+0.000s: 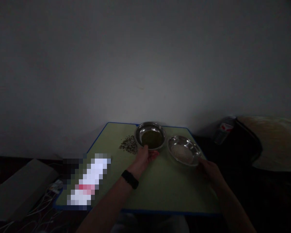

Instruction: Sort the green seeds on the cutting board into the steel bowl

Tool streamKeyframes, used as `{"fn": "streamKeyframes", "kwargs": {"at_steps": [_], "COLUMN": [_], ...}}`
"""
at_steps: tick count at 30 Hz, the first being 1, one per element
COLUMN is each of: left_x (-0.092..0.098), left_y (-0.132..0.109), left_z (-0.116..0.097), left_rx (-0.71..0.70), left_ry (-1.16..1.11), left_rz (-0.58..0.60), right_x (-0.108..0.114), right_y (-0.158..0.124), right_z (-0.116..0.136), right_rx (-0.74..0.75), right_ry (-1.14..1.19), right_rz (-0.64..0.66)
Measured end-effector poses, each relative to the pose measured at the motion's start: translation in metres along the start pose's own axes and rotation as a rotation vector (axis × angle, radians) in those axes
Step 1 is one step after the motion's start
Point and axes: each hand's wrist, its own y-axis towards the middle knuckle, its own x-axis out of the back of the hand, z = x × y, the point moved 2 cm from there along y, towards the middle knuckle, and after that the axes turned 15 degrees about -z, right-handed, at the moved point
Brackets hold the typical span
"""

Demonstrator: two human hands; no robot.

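Observation:
My left hand (145, 156), with a dark band on its wrist, grips the near rim of a steel bowl (138, 133) that holds a layer of small green grains (152, 138). The thumb is over the rim and the fingers reach underneath. Off to the right, my right hand (207, 169) is closed on the right edge of a second steel bowl (172, 141), which looks slightly tilted. Pale grains (183, 153) lie in it. A loose pile of mixed dark and white grains (129, 144) is spread on the table just left of the first bowl.
The low green table (160, 187) has a blue edge and stands against a grey wall (145, 64). A blurred-out bright object (88, 181) lies at its left. Beyond the right side are a bottle (224, 130) and a pale sack-like thing (276, 142). Cables and a box (24, 191) are at lower left.

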Motion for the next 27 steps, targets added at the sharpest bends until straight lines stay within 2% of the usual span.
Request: {"fn": "streamKeyframes", "kwargs": {"at_steps": [6,11,12,14,17,21,23,27], "left_x": [0.039,0.081,0.091,0.108,0.13,0.147,0.149,0.151], "left_y": [-0.047,-0.089,-0.098,-0.114,-0.132,-0.141,-0.142,-0.139], "left_z": [0.004,0.011,0.013,0.016,0.021,0.025,0.024,0.02], "left_rx": [0.041,0.138,0.139,0.175,0.194,0.197,0.209,0.142], "left_ry": [0.036,0.198,0.228,0.253,0.31,0.399,0.397,0.348], "left_rz": [0.09,0.077,0.082,0.111,0.12,0.111,0.111,0.077], "right_x": [0.008,0.02,0.021,0.02,0.008,-0.018,-0.032,-0.051], "right_y": [0.004,-0.002,-0.01,-0.034,-0.086,-0.14,-0.149,-0.145], "right_z": [0.007,0.002,0.001,0.002,0.003,0.004,0.003,0.001], "right_rx": [0.024,0.025,0.043,0.096,0.144,0.167,0.187,0.195], "right_ry": [-0.036,-0.19,-0.2,-0.165,-0.105,0.035,0.034,0.038], "right_rz": [0.032,0.052,0.084,0.239,0.46,0.545,0.567,0.663]}}
